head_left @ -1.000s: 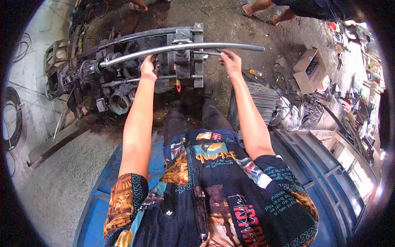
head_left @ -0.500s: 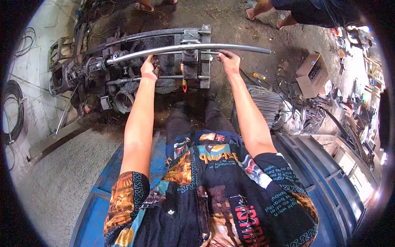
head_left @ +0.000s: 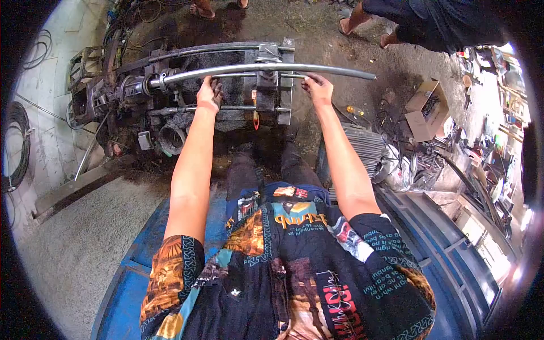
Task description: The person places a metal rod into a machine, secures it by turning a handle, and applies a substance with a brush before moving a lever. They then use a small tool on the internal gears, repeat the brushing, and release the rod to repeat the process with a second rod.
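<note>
A long, slightly bowed metal pipe [head_left: 226, 71] lies across a greasy machine frame [head_left: 286, 107], its left end at a clamp-like fitting [head_left: 162, 81]. Just below the pipe runs a thin metal rod [head_left: 241, 75], passing the dark block [head_left: 266, 90] in the frame. My left hand [head_left: 209, 95] has blackened fingers loosely curled at the rod's left part, close under the pipe. At the rod's right end, my right hand [head_left: 318, 89] has its fingers closed around it. Part of the rod is hidden by the block and the hands.
A cardboard box [head_left: 428, 110] with small parts stands on the floor at right, near a finned motor housing [head_left: 360, 144] and scrap. Another person's legs [head_left: 357, 17] show at the top right, and feet [head_left: 203, 10] at top centre. Coiled cable [head_left: 20, 144] hangs at left.
The view has shifted slightly, so the machine, pipe and hands sit a little lower and to the right. My left fingers look a bit looser. Both hands stay by the thin rod.
</note>
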Available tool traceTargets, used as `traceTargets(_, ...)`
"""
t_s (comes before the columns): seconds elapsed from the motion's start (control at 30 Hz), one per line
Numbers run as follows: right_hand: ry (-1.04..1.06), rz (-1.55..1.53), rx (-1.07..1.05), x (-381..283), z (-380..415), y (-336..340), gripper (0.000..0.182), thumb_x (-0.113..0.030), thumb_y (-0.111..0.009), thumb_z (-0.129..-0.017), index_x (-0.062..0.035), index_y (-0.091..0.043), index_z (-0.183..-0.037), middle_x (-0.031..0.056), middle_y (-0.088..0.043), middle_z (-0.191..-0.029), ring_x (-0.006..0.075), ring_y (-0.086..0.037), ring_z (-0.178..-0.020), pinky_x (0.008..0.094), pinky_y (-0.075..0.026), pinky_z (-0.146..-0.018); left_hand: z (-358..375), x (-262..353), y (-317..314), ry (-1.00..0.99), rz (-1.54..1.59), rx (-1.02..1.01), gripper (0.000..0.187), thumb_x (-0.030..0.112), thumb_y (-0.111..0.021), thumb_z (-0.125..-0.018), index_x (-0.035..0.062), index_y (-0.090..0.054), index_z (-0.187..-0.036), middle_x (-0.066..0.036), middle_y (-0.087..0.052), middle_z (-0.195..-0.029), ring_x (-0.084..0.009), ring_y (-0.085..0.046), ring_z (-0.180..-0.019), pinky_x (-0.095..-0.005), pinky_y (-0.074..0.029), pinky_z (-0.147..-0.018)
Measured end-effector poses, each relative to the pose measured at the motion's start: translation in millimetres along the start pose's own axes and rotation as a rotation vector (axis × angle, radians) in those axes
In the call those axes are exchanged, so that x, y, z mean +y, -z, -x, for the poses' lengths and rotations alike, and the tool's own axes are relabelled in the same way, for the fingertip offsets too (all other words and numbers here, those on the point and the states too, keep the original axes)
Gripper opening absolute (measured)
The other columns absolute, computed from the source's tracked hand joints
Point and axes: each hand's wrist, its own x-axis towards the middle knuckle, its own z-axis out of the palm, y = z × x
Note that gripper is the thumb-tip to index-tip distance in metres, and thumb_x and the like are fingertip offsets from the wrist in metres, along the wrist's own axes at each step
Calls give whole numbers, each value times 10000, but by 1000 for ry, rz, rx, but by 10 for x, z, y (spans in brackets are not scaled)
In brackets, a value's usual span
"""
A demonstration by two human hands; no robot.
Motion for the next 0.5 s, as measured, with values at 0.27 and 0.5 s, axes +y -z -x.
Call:
traceTargets(0.27, 13, -23, -48, 26, -45, 12, 210, -40, -655, -867, 53, -653, -1056, 111, -689, -850, 172, -676, -707, 268, -563, -638, -85, -7, 61, 6, 28, -33, 348, 392, -552, -959, 126, -592, -1180, -3, -661, -1080, -144, -608, -838, -300, -448, -634)
traceTargets(0.5, 8, 10, -59, -5, -13, 26, 208, -34, -660, -863, 58, -653, -1050, 113, -686, -824, 171, -672, -695, 264, -558, -628, -12, 4, 47, -28, -25, -27, 343, 369, -515, -976, 142, -554, -1230, -8, -662, -1121, -148, -623, -888, -321, -459, -684)
